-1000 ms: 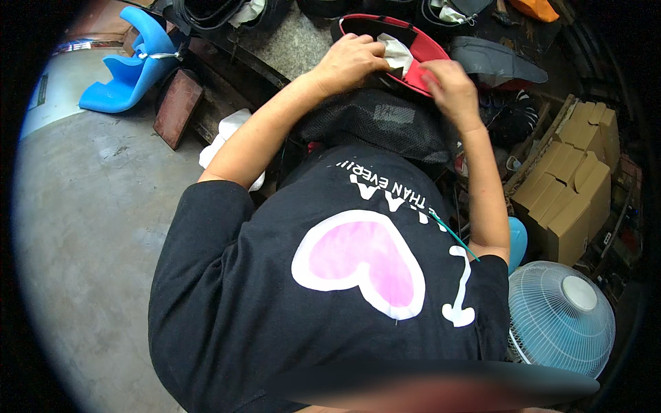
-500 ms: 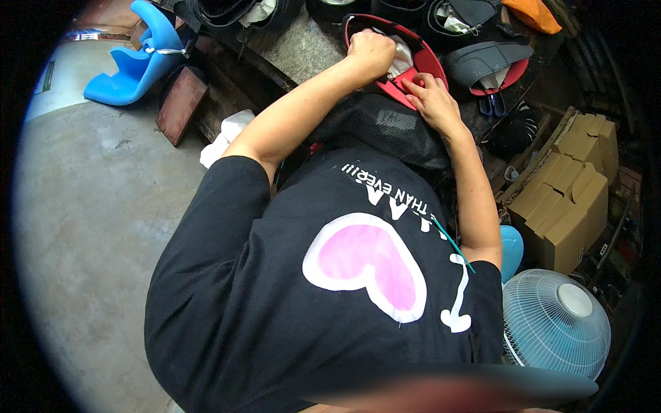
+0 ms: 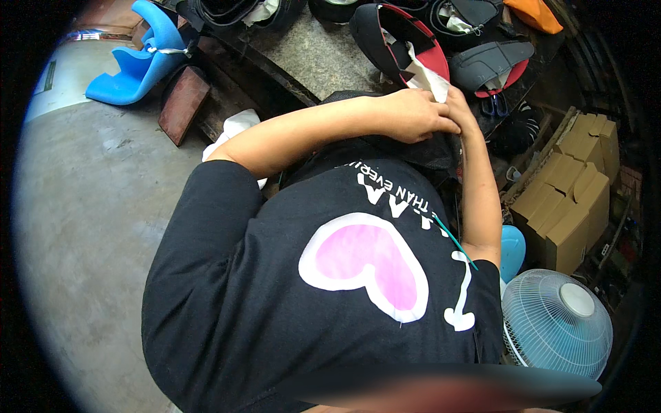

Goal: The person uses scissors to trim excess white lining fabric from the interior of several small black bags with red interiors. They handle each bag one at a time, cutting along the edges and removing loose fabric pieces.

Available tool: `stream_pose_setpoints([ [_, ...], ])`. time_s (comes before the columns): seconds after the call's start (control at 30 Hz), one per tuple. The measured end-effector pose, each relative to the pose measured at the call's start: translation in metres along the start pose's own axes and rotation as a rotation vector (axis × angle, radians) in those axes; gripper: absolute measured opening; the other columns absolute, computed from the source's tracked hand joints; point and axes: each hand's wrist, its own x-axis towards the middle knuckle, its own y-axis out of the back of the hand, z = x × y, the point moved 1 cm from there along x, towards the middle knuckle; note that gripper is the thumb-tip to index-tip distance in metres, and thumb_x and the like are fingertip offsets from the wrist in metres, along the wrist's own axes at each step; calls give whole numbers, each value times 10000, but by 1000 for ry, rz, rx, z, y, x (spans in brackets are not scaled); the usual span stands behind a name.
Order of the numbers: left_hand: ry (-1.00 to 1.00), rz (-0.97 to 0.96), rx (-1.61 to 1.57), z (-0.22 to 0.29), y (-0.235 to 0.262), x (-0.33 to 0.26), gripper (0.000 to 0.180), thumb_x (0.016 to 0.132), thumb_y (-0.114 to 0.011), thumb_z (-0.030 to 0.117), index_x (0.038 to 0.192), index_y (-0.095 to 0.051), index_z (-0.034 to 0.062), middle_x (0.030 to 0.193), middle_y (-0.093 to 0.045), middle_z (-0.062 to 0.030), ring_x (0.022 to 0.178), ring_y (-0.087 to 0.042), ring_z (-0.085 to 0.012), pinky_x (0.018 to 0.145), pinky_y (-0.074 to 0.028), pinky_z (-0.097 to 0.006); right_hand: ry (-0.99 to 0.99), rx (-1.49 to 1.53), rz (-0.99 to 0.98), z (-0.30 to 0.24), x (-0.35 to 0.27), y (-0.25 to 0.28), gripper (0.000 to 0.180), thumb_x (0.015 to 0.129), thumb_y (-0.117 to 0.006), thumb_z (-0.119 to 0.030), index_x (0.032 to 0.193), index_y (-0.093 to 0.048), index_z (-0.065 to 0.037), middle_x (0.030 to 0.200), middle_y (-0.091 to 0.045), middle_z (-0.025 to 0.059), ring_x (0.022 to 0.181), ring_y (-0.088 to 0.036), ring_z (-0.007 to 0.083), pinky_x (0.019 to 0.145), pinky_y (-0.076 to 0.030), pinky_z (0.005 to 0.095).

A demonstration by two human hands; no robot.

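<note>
My left hand (image 3: pixel 412 113) is curled into a fist and pressed against my right hand (image 3: pixel 461 104). Both meet at the lower end of a white cloth (image 3: pixel 425 74) and pinch it. The cloth hangs out of a black and red seat shell (image 3: pixel 392 31) lying on a stone slab (image 3: pixel 310 58). Under my hands lies a dark black padded piece (image 3: pixel 420 153), partly hidden by my forearms. My black shirt with a pink heart fills the lower middle of the view.
A blue plastic seat (image 3: pixel 141 62) and a brown board (image 3: pixel 182 103) lie at the upper left by the concrete floor (image 3: pixel 82 220). A grey seat (image 3: pixel 492 60), cardboard boxes (image 3: pixel 571 199) and a white fan (image 3: pixel 558 323) stand at the right.
My hands were apart on the red seat shell. They have drawn together and back toward my body, now closed at the white cloth's lower end.
</note>
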Motion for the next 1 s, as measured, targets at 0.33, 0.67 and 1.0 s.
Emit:
stream_pose_setpoints([
  [0.33,260,792,55,-71,47,0,252,796,-592,33,1045,-576,63,931,-632,-138,868,-647,-339,727,-540,-419,34,-407,228,-45,8,-30,719,848,-548,-665,1115,-657,-6,1020,-688,122,944,-648,196,855,-488,322],
  [0.67,679,92,173,-143,15,-42,318,713,-711,176,999,-670,45,935,-689,-173,931,-664,-339,818,-521,-437,320,-874,282,-36,23,-66,267,874,-570,-325,1022,-620,-108,1005,-674,199,980,-626,409,825,-484,479],
  [1.0,713,208,9,-148,-21,-55,297,820,-581,60,1115,-551,35,1139,-563,-213,1092,-565,-374,928,-465,-451,288,-91,133,-10,47,-64,248,828,-694,-153,995,-662,27,895,-708,138,788,-662,132,685,-511,288],
])
